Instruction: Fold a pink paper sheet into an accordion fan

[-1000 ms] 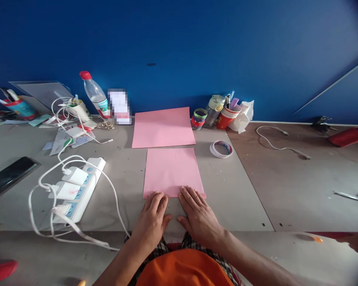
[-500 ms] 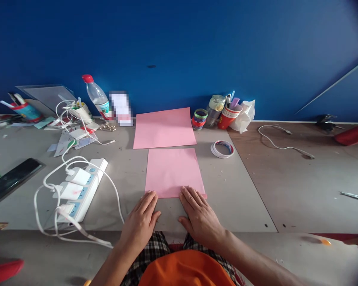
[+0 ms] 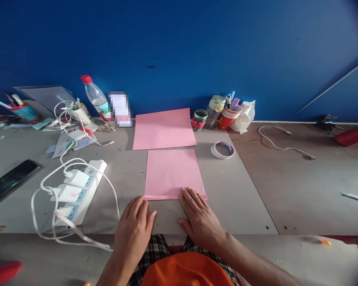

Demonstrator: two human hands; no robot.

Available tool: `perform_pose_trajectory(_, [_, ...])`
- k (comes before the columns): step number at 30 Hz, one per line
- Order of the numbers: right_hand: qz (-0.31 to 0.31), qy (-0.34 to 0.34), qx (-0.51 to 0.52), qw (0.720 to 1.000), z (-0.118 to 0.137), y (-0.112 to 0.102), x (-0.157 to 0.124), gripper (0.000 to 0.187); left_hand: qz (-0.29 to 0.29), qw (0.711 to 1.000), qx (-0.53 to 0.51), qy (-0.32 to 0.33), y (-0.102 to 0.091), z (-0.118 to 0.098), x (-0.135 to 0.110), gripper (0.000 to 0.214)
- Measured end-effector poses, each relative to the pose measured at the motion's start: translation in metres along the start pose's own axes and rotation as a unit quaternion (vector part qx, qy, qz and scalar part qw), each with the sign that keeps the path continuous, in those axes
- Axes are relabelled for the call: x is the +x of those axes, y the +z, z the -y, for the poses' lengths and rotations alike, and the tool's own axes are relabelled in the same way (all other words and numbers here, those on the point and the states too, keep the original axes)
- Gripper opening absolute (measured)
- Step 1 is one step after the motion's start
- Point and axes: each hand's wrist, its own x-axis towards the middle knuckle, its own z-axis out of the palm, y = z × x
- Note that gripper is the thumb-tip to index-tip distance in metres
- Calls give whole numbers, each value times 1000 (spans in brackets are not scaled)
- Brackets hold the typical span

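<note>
A sheet of pink paper (image 3: pixel 173 172) lies flat before me, with a narrow folded strip along its near edge. My right hand (image 3: pixel 197 210) lies flat, fingertips pressing the near right corner of that sheet. At the near left corner, my left hand (image 3: pixel 135 222) rests with fingers stretched out, the fingertips at or just beside the paper's edge. Another pink sheet (image 3: pixel 165 129) lies farther back, close to the blue wall. To the right of the papers is a roll of white tape (image 3: pixel 222 150).
A white power strip (image 3: pixel 91 190) with plugs and looping cables lies left, beside a dark phone (image 3: pixel 14 178). Along the wall stand a bottle (image 3: pixel 97 99), a jar (image 3: pixel 199 119), a clear cup (image 3: pixel 214 111) and red paper cups (image 3: pixel 226 119). A white cable (image 3: pixel 283 147) lies right.
My left hand has slid left along the paper's near edge to its left corner, uncovering the folded strip. My right hand has stayed in place.
</note>
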Motion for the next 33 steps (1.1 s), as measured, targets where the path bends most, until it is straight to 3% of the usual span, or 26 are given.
perform_pose_trajectory(7, [0,-7,9,1000,-1,-1,0,61,-42,998,-31,45,-13,-19,28,22])
perform_pose_trajectory(11, [-6,0,16,1000,0,-1,0,62,-5,995,-57,86,1,-26,30,27])
perform_pose_trajectory(17, [-4,16,36,999,1,-1,-2,62,42,993,-83,66,30,-33,14,28])
perform_pose_trajectory(23, [-18,2,50,999,1,-3,3,55,45,991,-108,71,35,-22,12,30])
perform_pose_trajectory(28, [-90,-25,109,990,-18,-16,-1,40,51,989,-123,62,36,-17,13,30])
perform_pose_trajectory(31, [-178,38,115,977,-33,-26,-11,37,55,989,-119,66,38,-20,12,28])
perform_pose_trajectory(33, [-193,63,91,975,-35,-31,-15,35,53,990,-112,68,39,-21,13,26])
